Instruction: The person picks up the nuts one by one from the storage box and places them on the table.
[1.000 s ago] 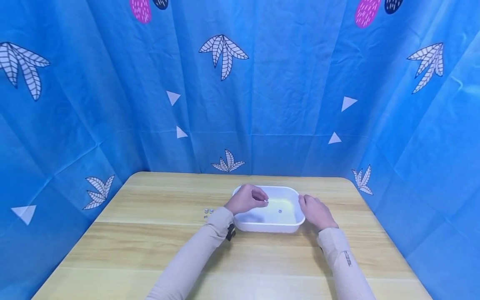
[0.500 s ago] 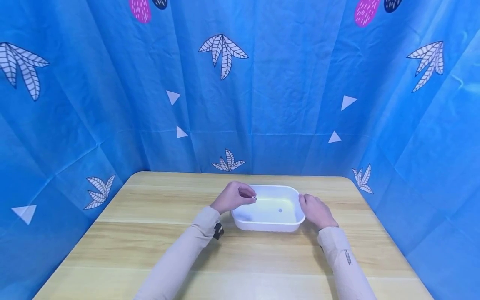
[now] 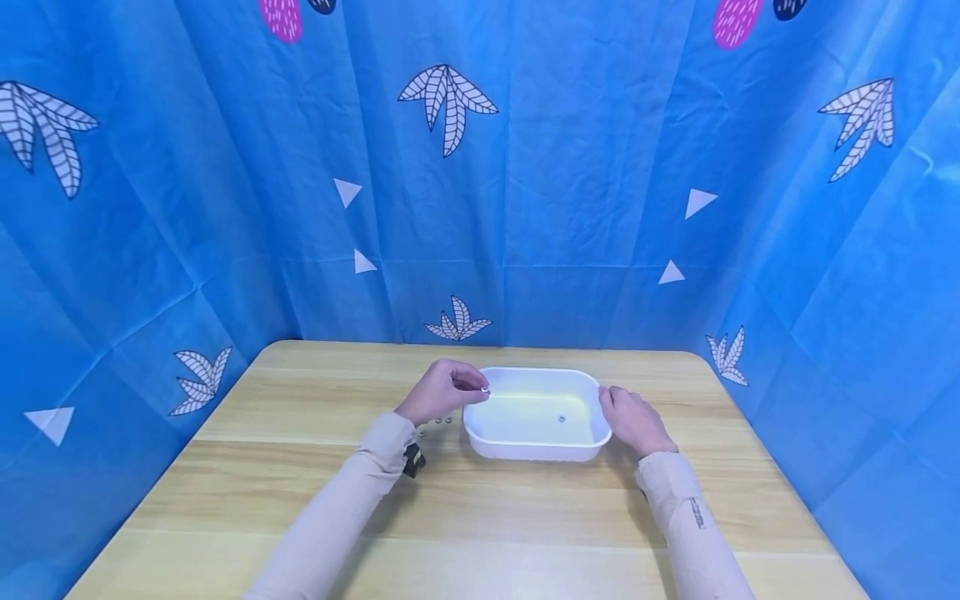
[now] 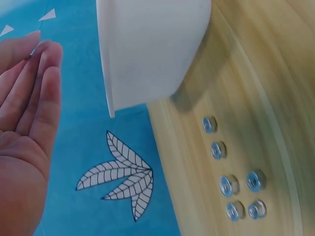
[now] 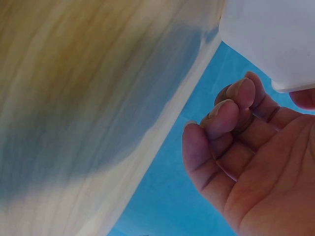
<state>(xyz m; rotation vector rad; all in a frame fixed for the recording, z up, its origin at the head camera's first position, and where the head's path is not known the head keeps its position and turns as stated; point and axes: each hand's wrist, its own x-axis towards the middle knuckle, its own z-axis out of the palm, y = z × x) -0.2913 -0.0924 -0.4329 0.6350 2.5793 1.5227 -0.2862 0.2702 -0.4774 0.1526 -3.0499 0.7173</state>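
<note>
A white rectangular plastic tub (image 3: pixel 536 452) sits on the wooden table. My left hand (image 3: pixel 442 392) is over the tub's left rim, pinching a small shiny metal nut (image 3: pixel 486 390) between thumb and fingertips. In the left wrist view the pinched piece is mostly hidden by the fingers of the left hand (image 4: pixel 24 113). Gripping the tub's right rim is my right hand (image 3: pixel 636 419); in the right wrist view, the thumb is by the rim and the other fingers curl below. One nut (image 3: pixel 562 418) lies inside the tub. Several similar nuts (image 4: pixel 229 186) lie on the table left of it.
The light wooden table (image 3: pixel 480 517) extends around the tub. A blue patterned curtain (image 3: pixel 570 208) hangs behind the table and along both sides. Below the left forearm a dark wrist device (image 3: pixel 414 460) shows at the cuff.
My left hand has moved left from over the middle of the tub to its left rim, still pinching the nut. My right hand keeps its hold, and the tub stays nearly in place.
</note>
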